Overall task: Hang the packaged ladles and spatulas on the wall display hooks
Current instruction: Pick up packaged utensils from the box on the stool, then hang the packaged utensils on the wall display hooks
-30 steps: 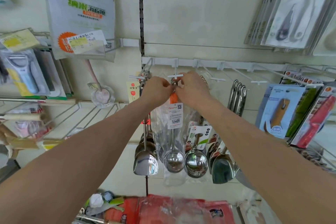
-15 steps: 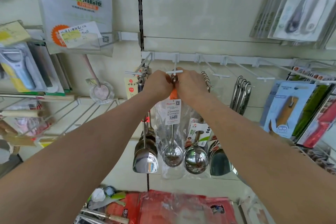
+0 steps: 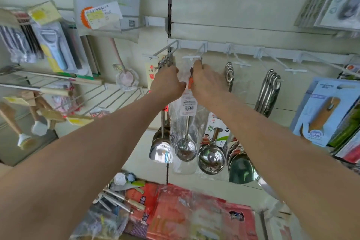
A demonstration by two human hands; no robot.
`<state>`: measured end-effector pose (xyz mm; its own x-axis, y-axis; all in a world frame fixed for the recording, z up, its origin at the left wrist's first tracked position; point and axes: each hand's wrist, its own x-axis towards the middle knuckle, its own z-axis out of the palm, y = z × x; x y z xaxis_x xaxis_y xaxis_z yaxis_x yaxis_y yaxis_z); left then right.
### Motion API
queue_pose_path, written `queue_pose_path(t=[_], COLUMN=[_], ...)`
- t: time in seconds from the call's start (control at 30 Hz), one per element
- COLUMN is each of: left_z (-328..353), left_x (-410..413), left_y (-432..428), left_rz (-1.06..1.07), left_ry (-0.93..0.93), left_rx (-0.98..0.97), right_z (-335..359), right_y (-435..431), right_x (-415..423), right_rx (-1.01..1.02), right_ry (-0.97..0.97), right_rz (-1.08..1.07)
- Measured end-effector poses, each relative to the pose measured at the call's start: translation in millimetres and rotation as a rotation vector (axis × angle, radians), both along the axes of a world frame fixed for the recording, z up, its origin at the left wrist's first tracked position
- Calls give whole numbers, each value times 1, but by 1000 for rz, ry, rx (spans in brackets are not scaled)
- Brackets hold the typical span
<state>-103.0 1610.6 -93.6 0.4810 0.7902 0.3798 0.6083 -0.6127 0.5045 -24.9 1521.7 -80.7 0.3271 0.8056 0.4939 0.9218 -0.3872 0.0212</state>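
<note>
Two bare forearms reach up over a heap of red packets [image 3: 194, 216] toward a shop wall. Higher up, the left hand [image 3: 167, 84] and right hand [image 3: 206, 82] pinch the top of a bagged ladle [image 3: 186, 128], fingers closed narrow on the clear sleeve either side of its orange handle end. The ladle hangs just below the white hook [image 3: 191, 57], its bowl level with the bare steel ladles [image 3: 161, 148] left of that hook. Whether the bag's hole is already over the hook tip cannot be told. Doing it well likely means keeping the sleeve top taut and flat, lining the hole with the tip, then sliding it back toward the wall rail [image 3: 272, 52] behind the hook.
</note>
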Motion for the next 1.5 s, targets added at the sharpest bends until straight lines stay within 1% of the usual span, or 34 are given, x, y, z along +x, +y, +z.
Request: queue_pose_path(t=[0.1, 0.23, 0.43, 0.53, 0.67, 0.77, 0.9, 1.0, 1.17, 1.3, 1.37, 1.5], left_z=[-6, -11, -16, -19, -21, -24, -31, -36, -48, -59, -64, -69], left_x=[-11, -26, -48, -71, -116, -157, -219, -270, -356, -421, -453, -511], left_y=[-1, -6, -16, -9, 8, 23, 42, 53, 69, 77, 79, 76], left_rz=[51, 77, 72, 98, 190, 249, 330, 389, 493, 569, 581, 671], left_ry=[-17, -58, -59, 48, 230, 322, 434, 486, 511, 527, 534, 524], left_rx=[-20, -65, 30, 71, 164, 219, 186, 164, 95, -10, -51, -131], right_z=[-9, -14, -12, -14, -18, -23, -29, -36, -49, -63, -68, -75], right_y=[-7, -18, -24, -16, 3, 22, 47, 68, 97, 117, 126, 140], right_x=[-4, -13, -41, -63, -100, -136, -196, -240, -315, -374, -401, -452], right_rx=[-18, -70, -112, -138, -155, -166, -208, -247, -268, -255, -293, -352], right_ry=[-11, -121, -169, -174, -206, -192, -171, -114, -74, -69, -77, -74], right_rz=[-11, -49, 41, 70, 121, 191, 288, 328, 427, 515, 561, 620])
